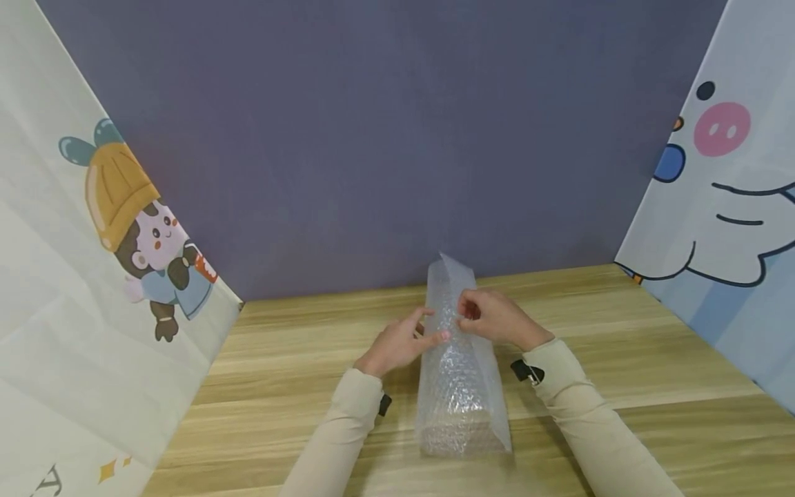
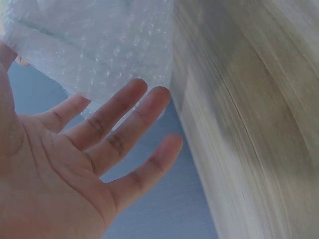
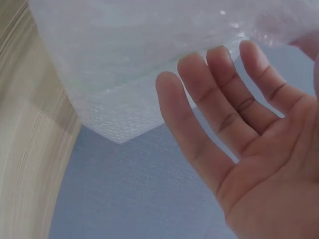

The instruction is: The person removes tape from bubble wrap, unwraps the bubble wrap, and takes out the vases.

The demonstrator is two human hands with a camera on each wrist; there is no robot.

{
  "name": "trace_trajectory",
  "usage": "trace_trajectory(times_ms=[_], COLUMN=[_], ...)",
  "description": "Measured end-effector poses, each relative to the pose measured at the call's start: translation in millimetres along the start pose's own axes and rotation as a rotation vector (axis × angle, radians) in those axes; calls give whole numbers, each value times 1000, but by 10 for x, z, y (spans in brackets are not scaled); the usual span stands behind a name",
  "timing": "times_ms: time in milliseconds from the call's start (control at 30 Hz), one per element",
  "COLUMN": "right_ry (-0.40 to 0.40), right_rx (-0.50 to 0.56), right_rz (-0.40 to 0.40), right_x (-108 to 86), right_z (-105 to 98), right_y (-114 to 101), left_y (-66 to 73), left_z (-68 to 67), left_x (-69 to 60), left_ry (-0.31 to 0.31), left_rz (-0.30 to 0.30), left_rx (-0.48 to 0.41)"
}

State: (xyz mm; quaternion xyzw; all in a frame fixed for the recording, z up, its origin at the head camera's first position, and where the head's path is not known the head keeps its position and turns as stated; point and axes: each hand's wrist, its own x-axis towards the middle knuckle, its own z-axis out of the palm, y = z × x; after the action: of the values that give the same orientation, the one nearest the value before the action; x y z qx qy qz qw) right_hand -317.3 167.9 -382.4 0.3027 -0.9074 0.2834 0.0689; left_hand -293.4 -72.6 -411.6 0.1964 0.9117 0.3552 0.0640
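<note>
On wooden table (image 1: 298, 386), far end near its back edge: bubble wrap (image 1: 456, 386) | left of table's midline: left hand (image 1: 394, 344), fingers extended, touching bubble wrap | right of midline: right hand (image 1: 502, 320), fingers bent, grip unclear

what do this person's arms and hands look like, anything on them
Both arms wear plain cream sleeves, creased and reaching the wrists: left sleeve, right sleeve. A small black piece shows by each cuff, left piece and right piece. The left hand and right hand are bare; no gloves or rings show.
</note>
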Motion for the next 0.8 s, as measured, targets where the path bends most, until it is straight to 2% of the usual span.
trace_trajectory(times_ms=[300,467,633,800], right_ry=[81,110,133,159], right_rx=[-88,-125,-131,-166], right_rz=[-55,-92,-90,-95], right_x=[4,3,4,28], right_z=[58,92,114,146], right_y=[-29,-35,-34,-39], left_y=[-4,-31,-18,48], left_z=[-8,21,48,49], left_x=[-32,-60,-74,-97], left_ry=[-5,4,58,153], left_rz=[19,46,92,161], left_rx=[46,130,245,394])
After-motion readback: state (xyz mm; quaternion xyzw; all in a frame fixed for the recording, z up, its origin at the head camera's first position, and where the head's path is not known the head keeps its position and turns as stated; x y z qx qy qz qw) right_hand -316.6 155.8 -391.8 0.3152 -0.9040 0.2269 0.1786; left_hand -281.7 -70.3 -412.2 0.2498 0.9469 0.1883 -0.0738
